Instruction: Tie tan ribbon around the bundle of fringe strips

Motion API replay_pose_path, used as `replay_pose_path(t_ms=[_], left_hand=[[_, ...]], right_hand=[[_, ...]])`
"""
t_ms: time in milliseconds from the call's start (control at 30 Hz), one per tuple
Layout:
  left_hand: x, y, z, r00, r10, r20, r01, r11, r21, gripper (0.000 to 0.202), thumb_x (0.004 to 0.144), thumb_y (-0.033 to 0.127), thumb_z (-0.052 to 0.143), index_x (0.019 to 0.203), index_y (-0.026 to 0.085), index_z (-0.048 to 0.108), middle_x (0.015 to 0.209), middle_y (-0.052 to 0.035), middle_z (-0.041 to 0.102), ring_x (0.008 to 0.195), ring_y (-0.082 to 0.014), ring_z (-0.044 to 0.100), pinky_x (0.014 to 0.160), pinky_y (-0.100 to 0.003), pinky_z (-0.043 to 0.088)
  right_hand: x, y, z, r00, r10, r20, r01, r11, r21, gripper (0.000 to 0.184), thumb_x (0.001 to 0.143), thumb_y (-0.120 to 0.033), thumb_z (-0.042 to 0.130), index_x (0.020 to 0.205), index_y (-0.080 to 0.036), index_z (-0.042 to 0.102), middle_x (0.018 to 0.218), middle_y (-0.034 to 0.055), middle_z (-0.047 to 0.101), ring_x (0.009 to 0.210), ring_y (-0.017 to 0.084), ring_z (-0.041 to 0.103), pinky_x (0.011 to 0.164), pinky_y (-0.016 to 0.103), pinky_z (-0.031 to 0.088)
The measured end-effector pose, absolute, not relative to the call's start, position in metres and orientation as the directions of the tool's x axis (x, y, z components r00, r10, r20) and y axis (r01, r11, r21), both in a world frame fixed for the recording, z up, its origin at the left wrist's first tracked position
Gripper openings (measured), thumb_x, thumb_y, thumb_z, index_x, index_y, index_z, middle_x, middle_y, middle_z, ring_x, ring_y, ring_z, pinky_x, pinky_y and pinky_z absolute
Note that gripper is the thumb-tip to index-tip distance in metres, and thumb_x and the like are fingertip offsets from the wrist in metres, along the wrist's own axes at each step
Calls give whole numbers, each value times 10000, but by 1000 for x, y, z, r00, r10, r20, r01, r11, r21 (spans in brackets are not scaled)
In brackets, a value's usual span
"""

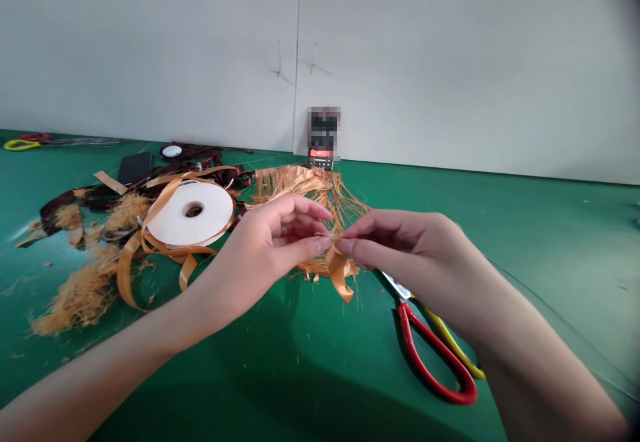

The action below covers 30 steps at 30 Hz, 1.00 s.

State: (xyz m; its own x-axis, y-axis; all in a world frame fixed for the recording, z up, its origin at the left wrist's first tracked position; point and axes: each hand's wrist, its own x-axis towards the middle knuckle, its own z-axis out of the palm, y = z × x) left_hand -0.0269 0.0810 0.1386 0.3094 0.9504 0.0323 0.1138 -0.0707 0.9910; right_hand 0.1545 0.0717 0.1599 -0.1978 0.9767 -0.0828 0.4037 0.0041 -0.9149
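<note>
Head view: from here, the left hand and right hand both pinch a tan ribbon, thumbs closed against fingers, its tail hanging between them, in front of the worktop's back edge. Scissors lie partly behind the right wrist; leftward, a white spool; at the back edge, a device stands upright.

Illumination is moderate and diffuse. A broad shadow covers the near tabletop; pale glare washes out its right side. Hooks cast faint shadows on the wall. Vignetting darkens the upper right corner. Pixelation masks the upper device. The ribbon strip reflects softly.
</note>
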Motion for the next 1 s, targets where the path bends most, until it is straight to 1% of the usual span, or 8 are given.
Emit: replay_pose_path(t_ms=[200,333,467,533,633,800,900,1000], left_hand=[[-27,81,138,262,965,9,-43,2,999,149,763,202,757,836,206,628,804,37,651,797,-106,624,704,-192,508],[-27,80,138,232,972,-21,-109,47,993,173,741,183,771,807,202,612,807,35,651,800,-111,623,700,-191,503],[-27,81,137,232,972,-42,-131,74,989,162,773,218,746,894,202,640,891,11,656,900,-132,624,754,-201,507],[-26,82,136,263,963,-58,-135,96,986,241,770,222,751,981,208,635,978,2,645,919,-133,627,766,-211,519],[-25,83,135,312,944,-110,-104,149,983,395,718,188,795,1057,226,596,1071,4,618,869,-125,655,751,-229,547],[-25,81,133,294,949,-116,-21,128,992,416,699,213,809,1048,228,581,1088,9,597,788,-98,656,736,-233,560],[-24,80,133,302,946,-115,20,114,993,402,707,216,795,1041,222,573,1098,-3,591,772,-103,650,723,-248,562],[-24,81,132,279,956,-90,46,80,996,399,703,224,793,1035,220,571,1095,-10,588,756,-110,649,684,-246,554]], right_hand=[[155,72,157,-205,973,-109,209,-65,-976,116,752,-247,687,666,-172,708,635,-13,670,620,87,597,604,198,485],[153,72,157,-220,966,-137,194,-94,-976,108,746,-227,673,662,-172,712,659,0,685,663,104,617,628,213,489],[153,71,157,-206,968,-142,201,-100,-974,114,743,-232,673,656,-166,703,657,8,678,648,109,606,611,224,482],[153,71,156,-191,972,-140,156,-111,-981,110,738,-226,677,651,-161,693,648,1,669,636,99,601,611,215,484],[155,72,154,-181,972,-152,112,-133,-985,104,744,-241,680,674,-164,687,647,-16,662,627,80,598,605,190,480],[156,74,153,-166,979,-123,210,-86,-974,45,719,-231,696,726,-189,683,706,-24,667,664,84,583,571,179,445],[154,74,153,-173,978,-121,282,-68,-957,74,746,-253,654,746,-193,697,723,-3,671,683,111,588,547,206,422],[153,74,153,-151,984,-95,307,-45,-951,105,750,-256,637,701,-184,695,714,13,668,683,124,585,524,217,403]])
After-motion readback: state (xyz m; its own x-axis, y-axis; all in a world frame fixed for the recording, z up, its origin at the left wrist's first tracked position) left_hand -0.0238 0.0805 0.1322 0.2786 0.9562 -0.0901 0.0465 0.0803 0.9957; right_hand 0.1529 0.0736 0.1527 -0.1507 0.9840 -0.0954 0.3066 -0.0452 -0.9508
